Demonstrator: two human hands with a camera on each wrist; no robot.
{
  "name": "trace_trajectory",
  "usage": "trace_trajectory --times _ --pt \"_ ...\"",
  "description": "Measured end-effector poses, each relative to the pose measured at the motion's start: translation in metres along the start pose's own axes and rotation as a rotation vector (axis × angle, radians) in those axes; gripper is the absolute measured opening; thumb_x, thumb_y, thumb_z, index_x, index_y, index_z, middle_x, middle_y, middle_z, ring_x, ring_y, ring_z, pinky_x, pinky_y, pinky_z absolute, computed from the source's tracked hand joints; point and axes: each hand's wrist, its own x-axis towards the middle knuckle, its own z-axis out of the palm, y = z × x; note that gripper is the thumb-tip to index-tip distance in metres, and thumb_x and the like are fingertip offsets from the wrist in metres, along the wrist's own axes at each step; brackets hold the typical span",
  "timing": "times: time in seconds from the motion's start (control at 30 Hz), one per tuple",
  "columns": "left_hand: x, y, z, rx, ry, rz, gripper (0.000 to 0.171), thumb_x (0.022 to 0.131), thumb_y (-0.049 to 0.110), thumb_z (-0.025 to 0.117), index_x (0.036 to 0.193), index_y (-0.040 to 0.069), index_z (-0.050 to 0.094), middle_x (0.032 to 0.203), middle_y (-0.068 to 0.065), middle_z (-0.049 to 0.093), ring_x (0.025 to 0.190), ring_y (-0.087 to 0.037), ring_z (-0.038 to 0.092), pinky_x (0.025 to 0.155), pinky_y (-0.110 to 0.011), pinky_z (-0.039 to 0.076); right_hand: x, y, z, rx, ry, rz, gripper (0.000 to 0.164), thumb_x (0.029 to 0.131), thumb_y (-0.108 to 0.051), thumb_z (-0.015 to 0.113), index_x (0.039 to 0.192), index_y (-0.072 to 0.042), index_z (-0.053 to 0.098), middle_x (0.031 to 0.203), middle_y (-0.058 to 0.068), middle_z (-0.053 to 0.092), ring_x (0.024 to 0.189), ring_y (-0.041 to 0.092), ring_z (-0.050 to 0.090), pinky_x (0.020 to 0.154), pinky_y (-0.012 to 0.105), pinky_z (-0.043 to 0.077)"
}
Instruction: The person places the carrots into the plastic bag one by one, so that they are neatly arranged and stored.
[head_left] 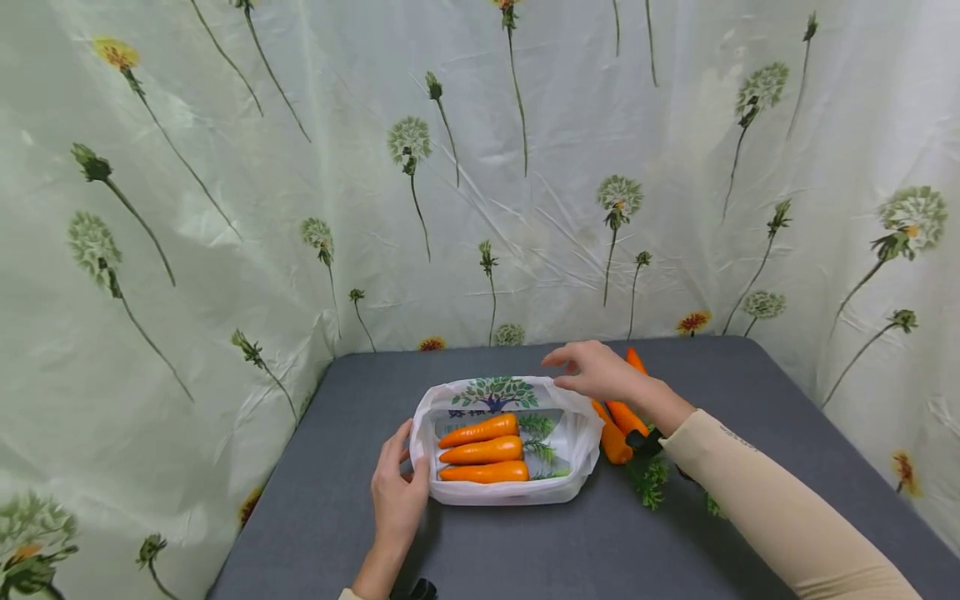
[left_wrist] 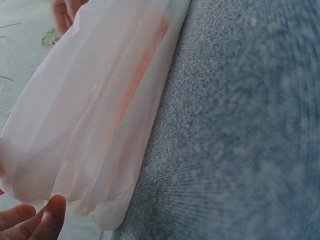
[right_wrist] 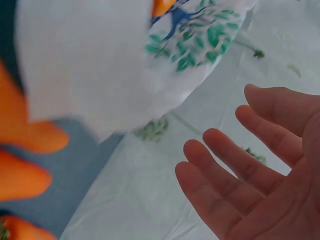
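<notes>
A white plastic bag point(head_left: 510, 493) with a printed green tree lies with its mouth spread. Three orange carrots point(head_left: 480, 452) with green tops lie side by side inside it. At the bag's left end my left hand point(head_left: 399, 492) holds its side, thumb toward the front corner; in the left wrist view the fingertips point(left_wrist: 54, 210) meet the white plastic. My right hand point(head_left: 600, 371) hovers over the bag's far right rim. Its fingers are spread and empty in the right wrist view, beside the printed tree point(right_wrist: 200, 40).
More carrots point(head_left: 617, 442) with leafy green tops point(head_left: 649, 479) lie right of the bag, partly behind the right forearm. The dark grey table point(head_left: 315, 517) meets a pale curtain point(head_left: 480, 208) printed with dandelions at the back and sides.
</notes>
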Motion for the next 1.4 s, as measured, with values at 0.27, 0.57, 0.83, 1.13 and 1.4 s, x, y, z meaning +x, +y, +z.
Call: trace_trajectory --times 0.27,0.57,0.83,1.13,1.4 --pt "-0.002 -0.001 0.001 0.004 0.001 -0.001 0.058 0.089 0.004 0.07 0.144 0.016 0.056 0.133 -0.003 0.059 0.104 -0.025 0.065 0.072 -0.031 0.059 -0.017 0.026 -0.01 -0.039 0.057 0.087 0.039 0.095 -0.018 0.07 0.133 -0.012 0.066 0.131 0.008 0.063 0.11 0.033 0.062 0.087 0.047 0.053" --pt "-0.001 0.0 0.0 0.004 0.005 0.003 0.058 0.089 0.004 0.07 0.144 0.015 0.055 0.134 -0.004 0.059 0.105 -0.027 0.065 0.073 -0.036 0.06 -0.033 0.061 -0.013 -0.052 0.089 0.16 0.04 0.095 -0.018 0.068 0.134 -0.008 0.064 0.131 0.015 0.063 0.108 0.035 0.062 0.082 0.05 0.054" --pt "-0.001 -0.001 0.0 -0.012 0.012 0.015 0.058 0.088 0.002 0.07 0.143 0.015 0.056 0.133 -0.003 0.059 0.105 -0.027 0.065 0.071 -0.034 0.06 -0.04 0.094 -0.004 -0.053 0.111 0.275 0.043 0.092 -0.017 0.071 0.133 -0.005 0.064 0.116 0.019 0.067 0.048 0.016 0.041 0.051 0.033 0.039" --pt "-0.001 -0.003 0.0 -0.025 0.012 0.02 0.058 0.087 0.001 0.069 0.142 0.016 0.057 0.13 -0.002 0.06 0.105 -0.026 0.066 0.071 -0.031 0.059 -0.049 0.123 -0.002 -0.032 0.164 0.384 0.046 0.093 -0.019 0.07 0.135 0.0 0.061 0.128 0.031 0.06 0.078 0.031 0.067 0.061 0.039 0.051" --pt "-0.002 -0.002 0.0 -0.02 0.006 0.002 0.058 0.088 0.002 0.069 0.143 0.016 0.057 0.132 -0.002 0.06 0.106 -0.027 0.065 0.073 -0.035 0.06 -0.051 0.139 0.002 -0.007 0.161 0.463 0.051 0.089 -0.016 0.074 0.132 0.006 0.06 0.113 0.027 0.067 0.086 0.033 0.066 0.064 0.041 0.055"
